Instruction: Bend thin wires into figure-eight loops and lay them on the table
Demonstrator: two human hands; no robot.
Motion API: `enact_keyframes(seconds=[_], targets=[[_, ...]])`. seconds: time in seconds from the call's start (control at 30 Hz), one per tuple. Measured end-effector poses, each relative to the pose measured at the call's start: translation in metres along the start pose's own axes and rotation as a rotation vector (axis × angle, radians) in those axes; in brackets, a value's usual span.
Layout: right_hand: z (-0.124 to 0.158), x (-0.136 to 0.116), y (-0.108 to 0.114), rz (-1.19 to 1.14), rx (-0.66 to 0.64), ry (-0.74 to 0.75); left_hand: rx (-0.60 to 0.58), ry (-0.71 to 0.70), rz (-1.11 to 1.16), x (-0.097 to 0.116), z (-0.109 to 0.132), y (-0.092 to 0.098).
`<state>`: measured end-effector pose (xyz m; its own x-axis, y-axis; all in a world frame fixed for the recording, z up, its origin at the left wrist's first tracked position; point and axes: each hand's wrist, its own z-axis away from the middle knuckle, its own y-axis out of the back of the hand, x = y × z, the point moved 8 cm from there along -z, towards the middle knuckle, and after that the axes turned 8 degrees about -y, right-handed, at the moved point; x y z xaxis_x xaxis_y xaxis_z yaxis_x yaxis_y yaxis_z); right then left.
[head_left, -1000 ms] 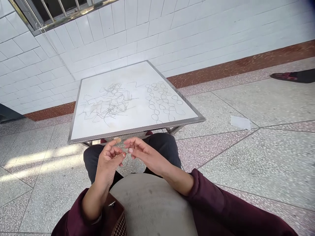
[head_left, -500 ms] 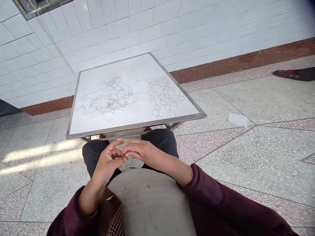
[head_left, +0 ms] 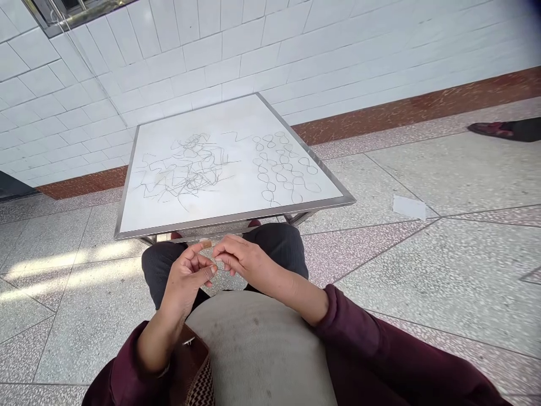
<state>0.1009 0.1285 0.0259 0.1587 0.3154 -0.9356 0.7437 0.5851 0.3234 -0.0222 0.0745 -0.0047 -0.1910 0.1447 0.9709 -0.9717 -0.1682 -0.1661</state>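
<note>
Though your left hand and right hand pinch closed together over your lap, what they grip is too fine to see; wire loops lie ahead by the worktop's right edge, nearer your right hand.

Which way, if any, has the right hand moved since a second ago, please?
Yes, slightly: the right hand stays below the table's near rim, but its fingers have curled toward the left hand.

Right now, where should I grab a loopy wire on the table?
Pinch the nearest looped wire at its end loop, coming from the near edge of the table. It lies flat and thin, apart from the tangled pile, so you can probably nip one loop without snagging.
</note>
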Motion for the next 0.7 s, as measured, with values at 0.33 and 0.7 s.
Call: enact_keyframes(seconds=[0.33, 0.7], targets=[[-0.003, -0.014, 0.003, 0.174, -0.117, 0.127, -0.019, -0.024, 0.033, 0.0, 0.001, -0.001], [-0.002, -0.018, 0.0, 0.343, 0.016, 0.151, 0.07, -0.003, 0.115, -0.006, -0.001, 0.0]])
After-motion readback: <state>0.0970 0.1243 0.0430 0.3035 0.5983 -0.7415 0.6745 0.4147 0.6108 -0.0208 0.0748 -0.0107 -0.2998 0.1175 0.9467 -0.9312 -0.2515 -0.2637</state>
